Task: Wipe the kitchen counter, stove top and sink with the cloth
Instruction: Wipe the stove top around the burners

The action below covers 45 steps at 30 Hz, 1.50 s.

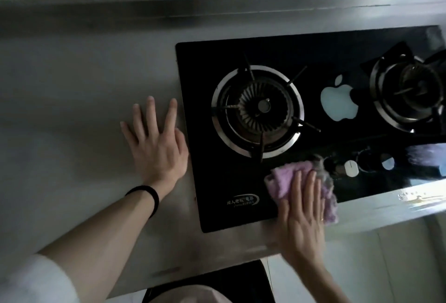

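Note:
A black glass stove top (202,177) with two gas burners is set into the steel counter (72,85). My right hand (300,216) presses flat on a crumpled purple cloth (287,177) at the stove's front edge, between the left burner (257,111) and the control knobs (350,168). My left hand (155,143) lies flat with fingers spread on the bare counter, just left of the stove's edge. It holds nothing, and a black band circles its wrist. The sink is not in view.
The right burner (407,95) sits at the frame's right side. A raised steel backsplash ledge (169,10) runs along the back. The counter's front edge (386,213) drops off below the stove, with a dark object on the floor under it.

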Tool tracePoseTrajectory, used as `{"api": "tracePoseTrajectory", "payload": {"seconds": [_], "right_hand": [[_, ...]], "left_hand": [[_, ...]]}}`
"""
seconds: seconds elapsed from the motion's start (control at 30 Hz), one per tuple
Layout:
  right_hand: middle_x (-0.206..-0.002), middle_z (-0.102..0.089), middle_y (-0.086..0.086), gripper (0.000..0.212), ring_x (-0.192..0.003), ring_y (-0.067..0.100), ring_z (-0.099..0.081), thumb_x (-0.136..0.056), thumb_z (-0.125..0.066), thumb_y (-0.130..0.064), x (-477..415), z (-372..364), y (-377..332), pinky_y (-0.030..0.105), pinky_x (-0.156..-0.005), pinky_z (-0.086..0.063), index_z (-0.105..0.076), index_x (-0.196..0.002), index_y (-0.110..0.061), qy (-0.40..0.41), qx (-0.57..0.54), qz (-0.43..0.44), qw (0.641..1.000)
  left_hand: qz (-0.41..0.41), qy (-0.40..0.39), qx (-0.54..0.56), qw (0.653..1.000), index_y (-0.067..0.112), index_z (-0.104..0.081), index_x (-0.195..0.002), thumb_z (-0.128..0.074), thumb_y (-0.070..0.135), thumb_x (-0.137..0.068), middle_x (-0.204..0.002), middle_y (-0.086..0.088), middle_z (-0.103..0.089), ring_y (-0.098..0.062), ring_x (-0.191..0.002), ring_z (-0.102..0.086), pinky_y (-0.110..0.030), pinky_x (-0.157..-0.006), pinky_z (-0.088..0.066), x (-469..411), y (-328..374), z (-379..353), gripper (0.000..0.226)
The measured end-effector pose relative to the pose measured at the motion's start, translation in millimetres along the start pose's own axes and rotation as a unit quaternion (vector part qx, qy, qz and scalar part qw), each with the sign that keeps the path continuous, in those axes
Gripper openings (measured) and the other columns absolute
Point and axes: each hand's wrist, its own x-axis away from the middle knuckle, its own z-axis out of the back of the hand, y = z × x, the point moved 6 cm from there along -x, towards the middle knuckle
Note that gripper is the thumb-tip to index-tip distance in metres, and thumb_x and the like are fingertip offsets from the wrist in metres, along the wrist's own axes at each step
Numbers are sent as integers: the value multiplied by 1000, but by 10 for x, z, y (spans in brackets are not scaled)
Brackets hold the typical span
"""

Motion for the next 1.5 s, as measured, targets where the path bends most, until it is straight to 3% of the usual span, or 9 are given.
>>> {"api": "tracePoseTrajectory", "payload": {"seconds": [0.2,0.43,0.57,0.7,0.8,0.97,1.1,1.27,1.5], "right_hand": [[-174,8,9,67,-162,23,12,-107,-21,-39,-372,-89,235,49,-131,0,-1,-166,-14,-20,-15,-143,989],[-176,-5,6,65,-163,24,-2,-108,-38,-32,511,-544,-949,45,-130,-3,-14,-167,-17,-50,-37,69,996],[-175,-13,2,66,-162,20,-8,-108,-48,-37,433,-409,-766,40,-132,-4,-21,-166,-23,-62,-25,102,992],[-172,-16,14,59,-161,30,-11,-110,-36,-34,227,-110,36,50,-131,-12,-25,-163,-11,-26,14,-23,999],[-170,-14,18,61,-160,35,-10,-109,-25,-37,95,120,575,51,-131,-12,-23,-162,-7,-40,34,-80,995],[-169,-15,15,68,-159,37,-12,-110,-22,-48,44,107,407,55,-129,-15,-25,-162,-5,-28,29,-68,997],[-174,-5,13,72,-162,27,2,-107,-50,-25,105,-110,26,47,-131,-9,-11,-166,-9,-64,20,47,997],[-170,28,10,73,-157,24,29,-111,-29,-35,-453,-87,149,45,-131,10,17,-163,-11,-69,-46,-108,991],[-162,39,24,93,-153,40,33,-104,-36,-40,-902,32,140,56,-130,3,30,-156,-1,-151,-96,-168,969]], "left_hand": [[1,-11,-3,1000,33,-30,-164,-46,25,-99,-172,-15,-23,-48,-157,-19,-72,-124,-13,1,-19,-31,67],[-8,-34,48,998,30,-33,-163,-39,31,-98,-173,-15,-20,-47,-158,-15,-71,-124,-7,15,-9,47,65],[33,-53,169,984,20,-41,-159,-46,32,-89,-171,-14,-24,-42,-157,-21,-71,-125,-8,-45,-5,150,71],[-95,8,257,962,5,-48,-143,-56,23,-85,-153,-19,-42,-39,-138,-42,-64,-115,-36,145,526,471,62],[-155,-14,295,943,10,-51,-136,-62,28,-90,-137,-9,-52,-29,-121,-56,-43,-86,-57,304,1055,614,51],[-147,-111,282,942,14,-48,-151,-71,31,-97,-132,-3,-55,-18,-107,-63,-32,-69,-57,357,1584,466,61],[-123,-124,244,954,13,-50,-154,-64,17,-102,-129,-3,-60,-19,-103,-69,-25,-75,-52,339,1632,352,54],[-115,-97,225,963,10,-57,-150,-68,10,-99,-123,-6,-64,-24,-97,-72,-37,-74,-61,399,1639,336,52],[-100,-67,169,978,11,-49,-156,-64,8,-101,-124,-7,-60,-21,-94,-67,-24,-59,-49,549,1702,324,58]]}}
